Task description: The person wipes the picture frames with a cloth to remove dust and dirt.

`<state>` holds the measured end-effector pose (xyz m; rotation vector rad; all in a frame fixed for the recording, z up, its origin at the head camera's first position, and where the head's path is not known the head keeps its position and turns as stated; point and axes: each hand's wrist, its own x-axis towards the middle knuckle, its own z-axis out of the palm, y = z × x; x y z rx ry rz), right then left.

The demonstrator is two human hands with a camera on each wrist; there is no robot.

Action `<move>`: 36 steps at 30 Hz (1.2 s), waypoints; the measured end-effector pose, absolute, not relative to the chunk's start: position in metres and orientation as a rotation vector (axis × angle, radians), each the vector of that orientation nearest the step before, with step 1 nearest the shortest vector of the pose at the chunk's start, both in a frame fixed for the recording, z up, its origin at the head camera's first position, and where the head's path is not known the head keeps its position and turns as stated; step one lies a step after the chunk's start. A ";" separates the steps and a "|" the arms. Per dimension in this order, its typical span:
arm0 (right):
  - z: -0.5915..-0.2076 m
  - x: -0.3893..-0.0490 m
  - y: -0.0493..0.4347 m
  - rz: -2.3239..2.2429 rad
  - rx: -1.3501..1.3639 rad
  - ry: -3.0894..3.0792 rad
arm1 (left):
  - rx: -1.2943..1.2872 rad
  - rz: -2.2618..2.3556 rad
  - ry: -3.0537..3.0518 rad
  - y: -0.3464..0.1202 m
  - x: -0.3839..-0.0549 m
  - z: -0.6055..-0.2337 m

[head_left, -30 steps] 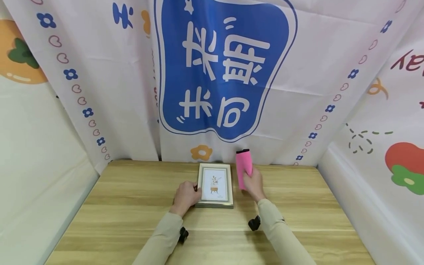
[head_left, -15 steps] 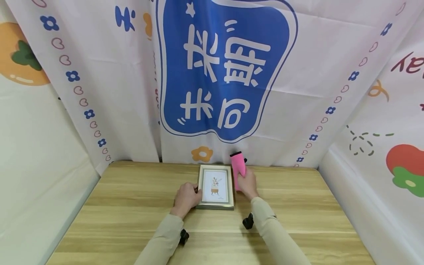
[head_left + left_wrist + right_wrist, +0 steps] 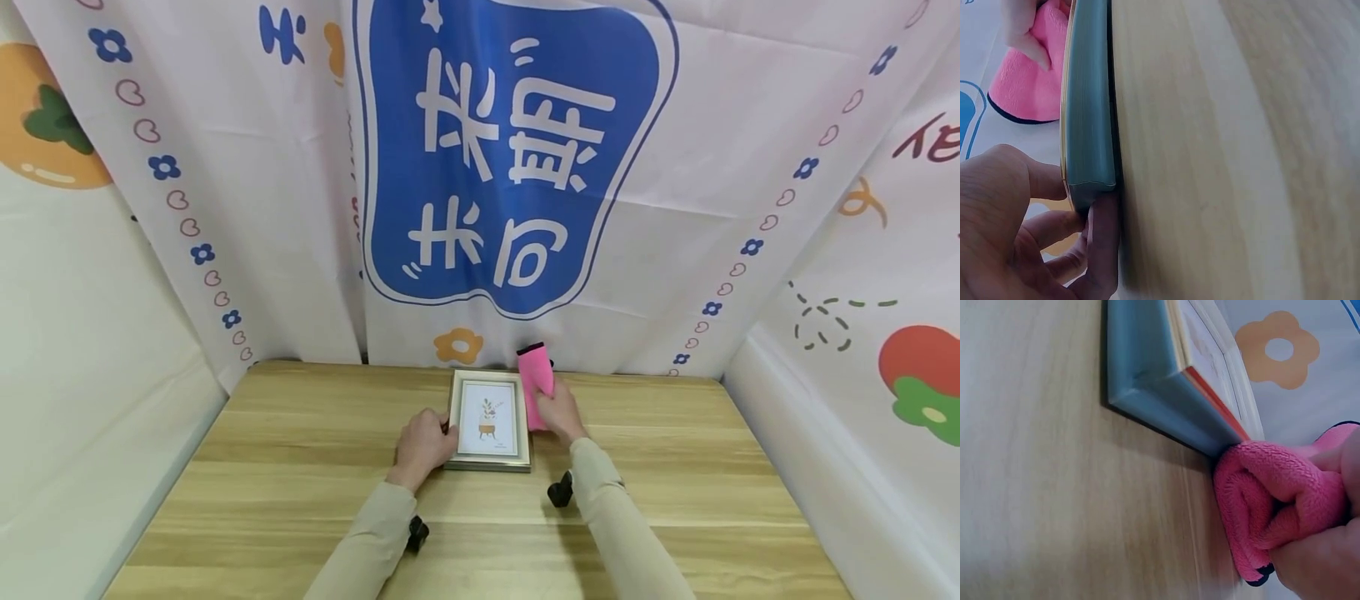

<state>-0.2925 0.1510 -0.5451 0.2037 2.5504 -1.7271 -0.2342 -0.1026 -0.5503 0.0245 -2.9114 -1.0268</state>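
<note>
Between the hands I see the picture frame (image 3: 487, 421) — left hand (image 3: 423, 446) pinches one edge, right hand (image 3: 561, 412) grips pink cloth (image 3: 536, 368) against the other; if the left pinch weakens, cloth pressure could slide it.

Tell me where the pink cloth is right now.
In the head view, the pink cloth is just right of center, gripped in the right hand, against the right side of the picture frame.

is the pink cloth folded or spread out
Folded: the pink cloth shows layers doubled over at its near end, and the right hand grips it as a narrow bundle.
</note>
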 end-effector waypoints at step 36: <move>-0.546 -0.256 0.154 -1.727 0.186 2.480 | 0.006 -1.030 -2.905 -0.102 -0.238 -0.553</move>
